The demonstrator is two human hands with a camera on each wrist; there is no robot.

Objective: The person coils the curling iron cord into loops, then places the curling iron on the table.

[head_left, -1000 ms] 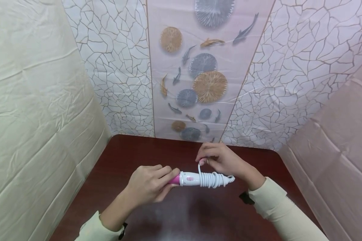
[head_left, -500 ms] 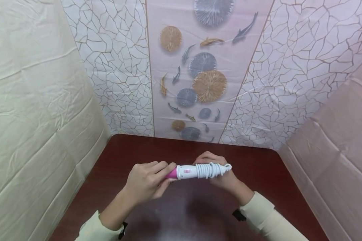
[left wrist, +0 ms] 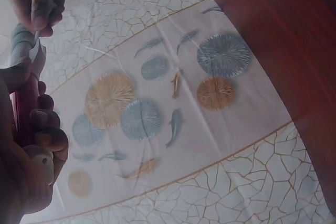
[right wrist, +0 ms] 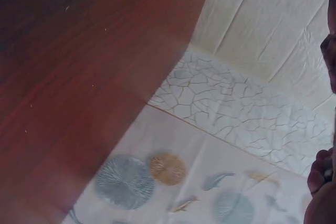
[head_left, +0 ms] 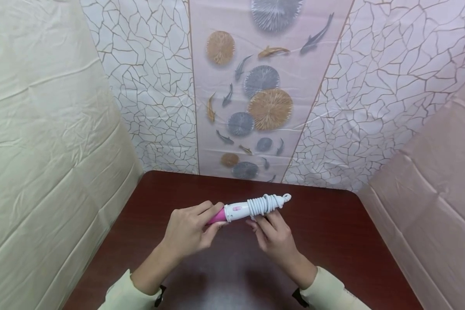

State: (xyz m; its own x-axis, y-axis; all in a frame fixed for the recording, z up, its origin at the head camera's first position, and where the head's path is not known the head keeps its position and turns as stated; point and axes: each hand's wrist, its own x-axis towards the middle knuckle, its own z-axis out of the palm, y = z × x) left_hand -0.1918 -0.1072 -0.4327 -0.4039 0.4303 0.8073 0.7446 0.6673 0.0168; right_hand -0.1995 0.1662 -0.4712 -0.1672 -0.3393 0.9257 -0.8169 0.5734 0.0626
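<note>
A pink and white hair styling iron [head_left: 237,211] is held up above the table, its white handle pointing right and slightly away. My left hand [head_left: 190,228] grips the pink barrel, covering most of it; a rounded white end piece [left wrist: 44,163] shows below the fingers in the left wrist view. Around the handle runs a white cord [head_left: 258,206] in several close coils, with a small loop past the handle's tip. Just under these coils, my right hand [head_left: 275,239] pinches the cord's free length. In the left wrist view the right hand's fingers [left wrist: 39,11] close on this thin strand.
A dark red-brown table [head_left: 170,189] lies beneath the hands. Behind it hangs a patterned cloth [head_left: 244,146] with fish and round motifs. Cream fabric walls, the left one [head_left: 54,150] and the right one [head_left: 430,181], flank the table.
My right hand has circled from above the handle, behind it, to the near side below, taking the cord round. The iron has risen slightly and tilted, its handle tip farther away. The left hand keeps its grip.
</note>
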